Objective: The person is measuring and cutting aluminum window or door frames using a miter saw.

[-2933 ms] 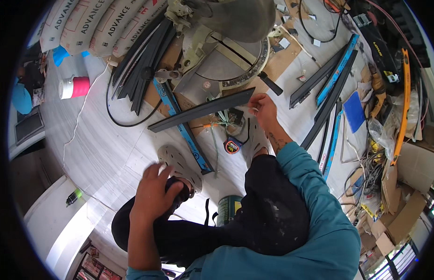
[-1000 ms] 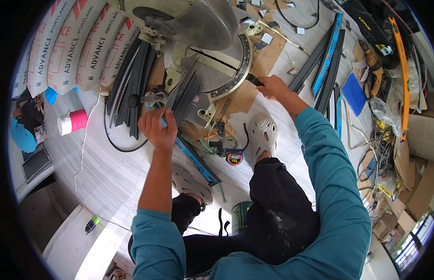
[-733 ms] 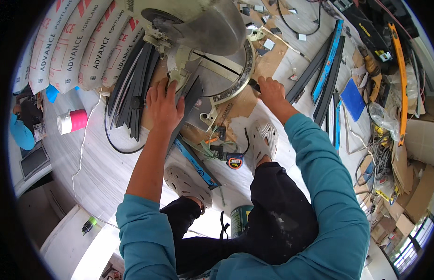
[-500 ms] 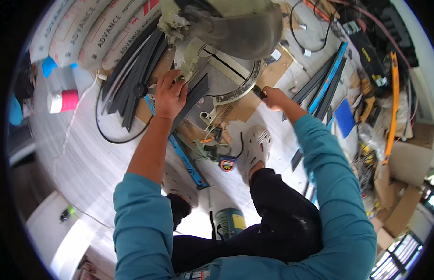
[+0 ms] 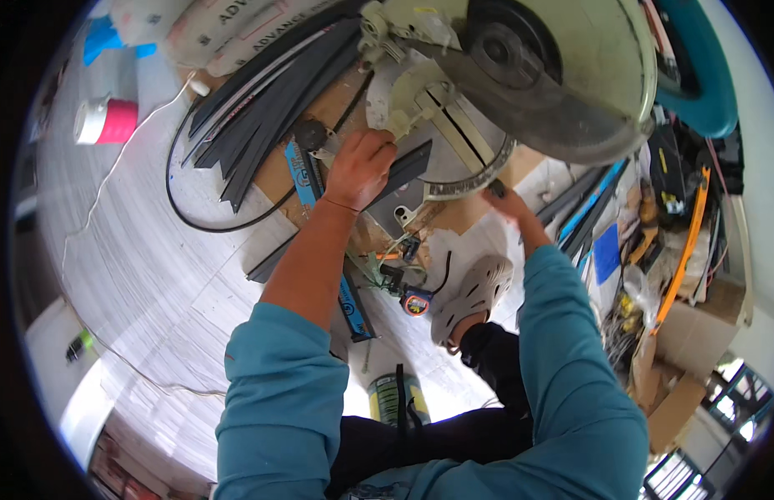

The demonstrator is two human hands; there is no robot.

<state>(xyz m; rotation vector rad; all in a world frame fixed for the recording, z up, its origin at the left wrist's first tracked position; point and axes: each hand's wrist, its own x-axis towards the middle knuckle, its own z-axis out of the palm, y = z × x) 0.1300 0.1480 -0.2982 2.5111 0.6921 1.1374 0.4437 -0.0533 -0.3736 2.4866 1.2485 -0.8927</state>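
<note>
My left hand (image 5: 362,171) has curled fingers on a black profile (image 5: 410,162) lying against the fence of the miter saw (image 5: 454,129); its fingertips are partly hidden. My right hand (image 5: 510,207) is closed on the black handle (image 5: 495,187) at the front of the saw's turntable. The saw's head and blade guard (image 5: 570,100) hang above the turntable. Below my left hand are a blue-labelled profile (image 5: 352,304), green strapping and a tape measure (image 5: 416,302).
Cement sacks (image 5: 229,29), long black profiles (image 5: 258,108) and a pink-and-white jug (image 5: 112,121) are at upper left, with cords on the floor. At right lie more profiles (image 5: 583,221), an orange level (image 5: 687,246) and cardboard (image 5: 687,350). A green bucket (image 5: 383,396) stands between my legs.
Both hands have moved from beside my legs and the loose profile up to the saw, where the profile now lies. In the last half second the view has tilted, showing more of the saw's head.
</note>
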